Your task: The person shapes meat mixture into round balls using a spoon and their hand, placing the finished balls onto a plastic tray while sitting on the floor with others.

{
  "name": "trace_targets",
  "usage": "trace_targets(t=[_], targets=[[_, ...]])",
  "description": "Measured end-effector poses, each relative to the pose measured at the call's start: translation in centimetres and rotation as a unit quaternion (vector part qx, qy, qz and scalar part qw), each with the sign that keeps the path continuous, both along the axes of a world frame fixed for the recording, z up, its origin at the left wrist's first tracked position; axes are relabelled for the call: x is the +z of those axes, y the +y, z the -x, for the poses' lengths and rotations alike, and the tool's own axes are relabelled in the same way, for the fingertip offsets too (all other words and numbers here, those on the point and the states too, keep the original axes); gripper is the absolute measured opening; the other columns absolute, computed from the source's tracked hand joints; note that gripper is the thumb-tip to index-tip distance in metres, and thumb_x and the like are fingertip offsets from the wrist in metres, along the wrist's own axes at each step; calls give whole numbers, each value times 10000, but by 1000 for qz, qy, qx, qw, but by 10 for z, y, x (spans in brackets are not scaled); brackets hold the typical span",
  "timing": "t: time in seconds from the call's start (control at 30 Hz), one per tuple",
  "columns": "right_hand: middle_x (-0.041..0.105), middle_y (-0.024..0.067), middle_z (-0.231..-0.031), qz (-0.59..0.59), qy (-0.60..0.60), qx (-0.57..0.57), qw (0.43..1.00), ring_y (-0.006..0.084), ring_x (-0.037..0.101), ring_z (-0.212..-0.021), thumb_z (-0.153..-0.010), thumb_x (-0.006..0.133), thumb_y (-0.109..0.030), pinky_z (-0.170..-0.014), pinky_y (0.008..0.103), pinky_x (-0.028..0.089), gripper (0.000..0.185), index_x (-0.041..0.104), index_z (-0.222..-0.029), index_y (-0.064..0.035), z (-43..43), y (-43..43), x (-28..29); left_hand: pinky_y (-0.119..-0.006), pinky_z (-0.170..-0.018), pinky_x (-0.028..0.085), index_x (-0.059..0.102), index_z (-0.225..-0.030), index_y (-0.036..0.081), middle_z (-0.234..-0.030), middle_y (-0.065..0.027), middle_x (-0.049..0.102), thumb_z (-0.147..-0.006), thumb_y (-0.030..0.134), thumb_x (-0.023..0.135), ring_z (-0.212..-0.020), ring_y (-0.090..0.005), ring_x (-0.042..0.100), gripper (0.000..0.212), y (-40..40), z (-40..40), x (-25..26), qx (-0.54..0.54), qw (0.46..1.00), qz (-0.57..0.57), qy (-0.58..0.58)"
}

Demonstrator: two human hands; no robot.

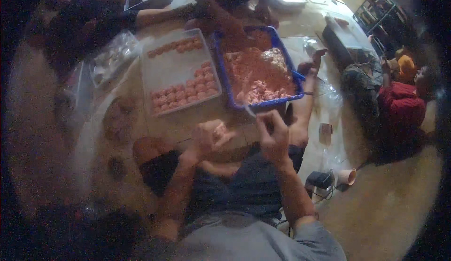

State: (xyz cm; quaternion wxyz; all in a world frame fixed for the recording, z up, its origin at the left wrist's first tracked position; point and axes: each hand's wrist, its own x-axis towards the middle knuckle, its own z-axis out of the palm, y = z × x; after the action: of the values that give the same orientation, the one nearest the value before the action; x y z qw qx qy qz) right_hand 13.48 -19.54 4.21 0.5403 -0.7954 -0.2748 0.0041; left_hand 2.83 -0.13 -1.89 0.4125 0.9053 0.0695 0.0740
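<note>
Before me, my left hand [208, 137] holds a lump of pinkish minced mixture [221, 130] in its curled fingers. My right hand [273, 128] is raised just below the near edge of a blue plastic tub [278, 101], its fingers bent around a thin, pale utensil [249, 110] that looks like a spoon; blur hides its exact shape. The tub holds a mass of reddish minced mixture [260, 67] with paler clumps. To its left lies a translucent plastic tray [169, 67], where rows of round pinkish balls [183, 93] fill the near side and more line the far side.
Across the tub, a co-worker's arm [229, 24] reaches into it. A clear plastic bag [114, 58] of pale items lies left of the tray. On the right are a black adapter-like box [320, 179] with a cable, a pinkish cup [347, 177] on its side, and a seated person in red [401, 102].
</note>
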Motion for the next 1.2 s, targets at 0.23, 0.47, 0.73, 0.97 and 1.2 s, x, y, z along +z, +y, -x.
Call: trace_targets(t=[0.23,0.47,0.73,0.97,1.2], targets=[[654,85,-879,26,321,7,947,172,615,-780,-943,646,-146,-701,329,503,179,608,-1010,16,-43,-42,-110,-334,-725,550,665,-971,42,-841,-107,703,-806,295,826,-766,-218,689,343,-15,10,42,-5,983,119,-142],[606,183,-856,156,-95,96,978,363,632,-804,-879,650,-52,-701,415,508,78,604,-909,4,53,-37,47,-379,-653,525,637,-907,30,-788,-142,675,-802,314,804,-695,-274,668,346,-16,2,20,-14,991,114,-72],[600,164,-824,123,-87,110,982,357,624,-752,-882,655,-47,-675,411,498,63,617,-903,-2,51,-25,56,-349,-687,527,643,-911,47,-852,-111,699,-787,294,830,-771,-223,692,334,-24,6,55,84,982,38,-164],[584,173,-818,121,-63,113,984,395,617,-782,-889,646,-73,-676,448,492,75,607,-915,-15,59,-36,64,-285,-691,513,632,-954,67,-844,-15,664,-751,194,840,-782,-103,605,317,6,29,29,0,981,183,-62],[614,148,-851,163,-69,131,975,312,641,-723,-856,674,-16,-642,387,500,70,636,-911,3,62,-25,56,-391,-620,509,637,-905,36,-744,-154,636,-904,407,604,-671,-268,650,373,-5,20,19,13,988,112,-106]])
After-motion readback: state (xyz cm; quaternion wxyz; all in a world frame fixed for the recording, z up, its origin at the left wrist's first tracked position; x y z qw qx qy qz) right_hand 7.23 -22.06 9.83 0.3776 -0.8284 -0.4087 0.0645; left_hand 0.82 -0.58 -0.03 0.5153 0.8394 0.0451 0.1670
